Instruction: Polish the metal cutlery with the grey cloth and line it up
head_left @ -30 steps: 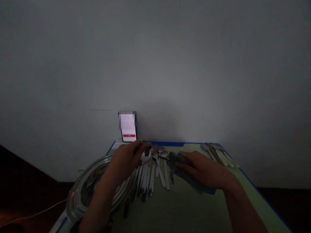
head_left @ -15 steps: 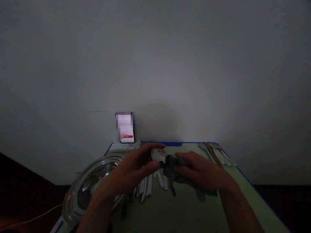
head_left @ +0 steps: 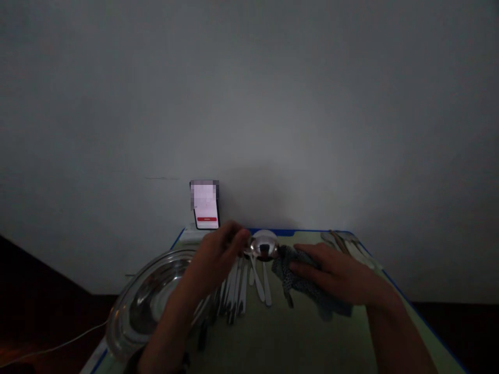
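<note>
My left hand (head_left: 218,254) is closed on the handle end of a shiny metal spoon (head_left: 264,245), whose round bowl faces me above the table. My right hand (head_left: 337,272) grips a speckled grey cloth (head_left: 304,283), bunched just right of the spoon bowl and touching it. Below the spoon, a row of several light-handled spoons (head_left: 244,283) lies side by side on the green table (head_left: 296,337).
A large round steel tray (head_left: 152,301) hangs over the table's left edge. A lit phone (head_left: 206,204) stands against the wall at the back. More cutlery (head_left: 351,246) lies at the back right corner. A white cable (head_left: 54,345) runs along the floor on the left.
My left hand lifted a spoon from the row and turned its bowl towards me. My right hand with the cloth shifted slightly right and stays at the bowl.
</note>
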Demonstrator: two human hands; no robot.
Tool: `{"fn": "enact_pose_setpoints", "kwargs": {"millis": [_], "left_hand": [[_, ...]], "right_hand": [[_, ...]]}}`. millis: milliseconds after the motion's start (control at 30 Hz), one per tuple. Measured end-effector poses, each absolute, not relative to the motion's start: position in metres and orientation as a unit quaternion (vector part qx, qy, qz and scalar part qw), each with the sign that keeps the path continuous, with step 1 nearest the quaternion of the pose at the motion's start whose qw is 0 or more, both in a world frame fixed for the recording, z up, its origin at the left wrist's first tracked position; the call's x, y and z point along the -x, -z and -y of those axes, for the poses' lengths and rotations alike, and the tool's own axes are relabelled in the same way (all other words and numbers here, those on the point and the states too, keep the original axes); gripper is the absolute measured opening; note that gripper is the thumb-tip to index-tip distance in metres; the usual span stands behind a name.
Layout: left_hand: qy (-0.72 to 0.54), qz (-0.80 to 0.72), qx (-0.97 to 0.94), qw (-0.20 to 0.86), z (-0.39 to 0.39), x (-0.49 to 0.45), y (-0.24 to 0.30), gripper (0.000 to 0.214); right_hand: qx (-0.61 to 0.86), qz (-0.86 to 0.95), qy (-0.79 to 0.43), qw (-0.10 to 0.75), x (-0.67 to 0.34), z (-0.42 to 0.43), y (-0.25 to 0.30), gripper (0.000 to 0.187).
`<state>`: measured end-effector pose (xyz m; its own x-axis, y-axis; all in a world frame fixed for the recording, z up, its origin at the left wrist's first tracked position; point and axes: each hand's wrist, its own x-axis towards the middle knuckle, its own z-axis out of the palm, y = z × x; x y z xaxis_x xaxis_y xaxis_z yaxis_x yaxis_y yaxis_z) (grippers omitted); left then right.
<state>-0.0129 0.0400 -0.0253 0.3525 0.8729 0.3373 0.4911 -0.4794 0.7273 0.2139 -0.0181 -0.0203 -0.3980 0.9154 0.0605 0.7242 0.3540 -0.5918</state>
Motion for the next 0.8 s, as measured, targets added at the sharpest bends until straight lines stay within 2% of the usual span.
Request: {"fn": "enact_pose_setpoints", "kwargs": {"millis": [67,133,267,400,600,800], "left_hand": [[-0.322,-0.407,-0.799,0.303,-0.034,0.0,0.03,0.039],[-0.307,-0.399,-0.811,0.296,-0.028,-0.012,0.034,0.039],[-0.351,-0.401,-0.801,0.271,-0.028,-0.013,0.032,0.039],[-0.422,-0.439,-0.719,0.335,-0.037,0.009,0.025,0.04],[-0.416,-0.392,-0.69,0.443,-0.03,0.005,0.026,0.021],[-0.343,-0.347,-0.807,0.332,-0.011,-0.018,0.032,0.024]], "right_hand": [[0.49,0.806,-0.262,0.204,-0.205,0.017,0.022,0.022],[0.477,0.808,-0.274,0.211,-0.195,0.015,0.025,0.019],[0.46,0.808,-0.29,0.227,-0.185,0.01,0.026,0.02],[0.479,0.807,-0.268,0.216,-0.201,0.012,0.021,0.027],[0.529,0.789,-0.255,0.183,-0.218,0.02,0.017,0.031],[0.456,0.802,-0.317,0.22,-0.197,0.016,0.022,0.023]]}}
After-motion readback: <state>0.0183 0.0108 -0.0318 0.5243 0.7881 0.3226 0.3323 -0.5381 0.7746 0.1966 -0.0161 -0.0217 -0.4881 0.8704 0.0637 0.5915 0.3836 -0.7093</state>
